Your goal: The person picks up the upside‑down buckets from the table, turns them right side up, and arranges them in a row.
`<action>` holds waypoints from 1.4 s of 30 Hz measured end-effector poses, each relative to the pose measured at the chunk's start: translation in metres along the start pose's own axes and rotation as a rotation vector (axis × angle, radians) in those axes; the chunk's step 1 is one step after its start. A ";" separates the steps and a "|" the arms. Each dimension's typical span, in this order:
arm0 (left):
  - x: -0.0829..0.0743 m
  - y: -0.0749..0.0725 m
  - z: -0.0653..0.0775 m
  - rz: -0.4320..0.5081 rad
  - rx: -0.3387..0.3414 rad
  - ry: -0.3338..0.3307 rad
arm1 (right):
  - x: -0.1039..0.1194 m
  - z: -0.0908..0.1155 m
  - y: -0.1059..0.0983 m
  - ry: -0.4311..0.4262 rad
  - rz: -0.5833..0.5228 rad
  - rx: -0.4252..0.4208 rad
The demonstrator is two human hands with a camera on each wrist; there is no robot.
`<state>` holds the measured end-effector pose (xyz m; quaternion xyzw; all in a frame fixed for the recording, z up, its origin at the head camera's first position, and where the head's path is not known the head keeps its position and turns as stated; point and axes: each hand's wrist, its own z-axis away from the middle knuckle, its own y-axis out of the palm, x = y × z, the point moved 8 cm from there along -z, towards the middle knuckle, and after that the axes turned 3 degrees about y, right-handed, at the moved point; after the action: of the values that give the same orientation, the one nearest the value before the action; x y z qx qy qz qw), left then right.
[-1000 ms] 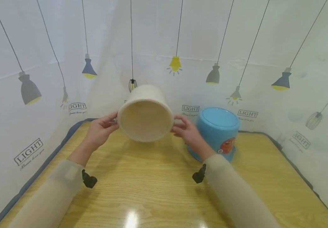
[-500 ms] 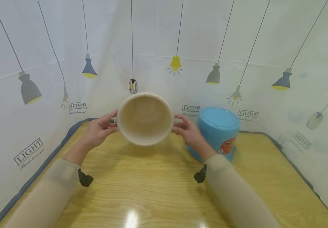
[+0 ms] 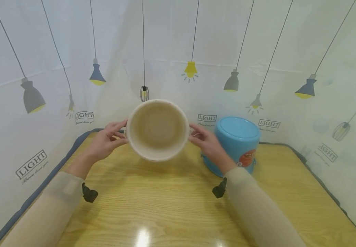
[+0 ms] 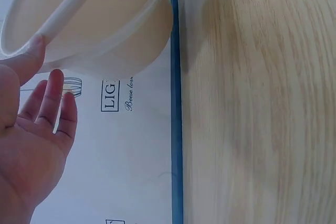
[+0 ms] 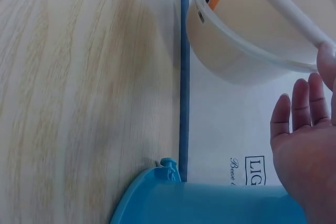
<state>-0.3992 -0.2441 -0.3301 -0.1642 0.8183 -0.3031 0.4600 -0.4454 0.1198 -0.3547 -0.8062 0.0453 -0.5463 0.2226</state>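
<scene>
I see the left hand (image 3: 105, 141) and right hand (image 3: 208, 142), fingers pinching the cream bucket (image 3: 158, 128) above the table (image 3: 153, 202).

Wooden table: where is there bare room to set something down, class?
Bare: the table front, between the left sleeve and right sleeve; and the right side, from the blue bucket to the table's right edge. Crowded: the back, where the right hand grips the cream bucket beside the blue bucket.
</scene>
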 end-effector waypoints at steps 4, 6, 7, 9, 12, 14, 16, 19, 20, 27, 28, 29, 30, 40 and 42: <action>0.005 0.003 0.002 0.047 0.031 -0.048 | -0.002 0.001 -0.001 0.003 -0.023 0.023; 0.005 0.004 0.002 0.092 0.036 -0.057 | -0.003 0.001 -0.001 0.017 -0.040 0.036; 0.004 0.005 0.002 0.122 0.036 -0.059 | -0.004 0.002 -0.002 0.027 -0.041 0.042; 0.003 0.007 0.001 0.193 0.034 -0.059 | -0.004 0.003 -0.002 0.044 -0.061 0.059; 0.002 0.010 0.001 0.284 0.035 -0.057 | -0.003 0.004 -0.002 0.062 -0.084 0.074; 0.001 0.012 0.001 0.322 0.040 -0.059 | -0.003 0.004 -0.001 0.068 -0.111 0.084; 0.000 0.012 0.001 0.329 0.043 -0.068 | -0.003 0.004 0.000 0.074 -0.130 0.088; 0.000 0.013 0.000 0.346 0.044 -0.080 | -0.003 0.004 0.001 0.081 -0.140 0.089; 0.000 0.014 -0.001 0.358 0.045 -0.080 | -0.003 0.004 0.001 0.084 -0.149 0.088; 0.001 0.020 -0.004 0.467 0.037 -0.064 | 0.002 0.004 0.004 0.082 -0.177 0.066; 0.002 0.021 -0.005 0.474 0.030 -0.069 | 0.003 0.004 0.004 0.088 -0.176 0.061; 0.003 0.021 -0.005 0.475 0.022 -0.078 | 0.005 0.003 0.004 0.094 -0.186 0.056; 0.003 0.021 -0.006 0.477 0.011 -0.088 | 0.005 0.003 0.005 0.103 -0.202 0.050; 0.005 0.019 -0.020 0.487 -0.065 -0.140 | 0.013 -0.008 0.010 0.118 -0.295 0.012; 0.006 0.020 -0.023 0.483 -0.071 -0.155 | 0.011 -0.010 0.011 0.127 -0.329 -0.001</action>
<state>-0.4220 -0.2247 -0.3380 -0.0026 0.8062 -0.1421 0.5743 -0.4482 0.1030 -0.3463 -0.7665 -0.0733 -0.6253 0.1266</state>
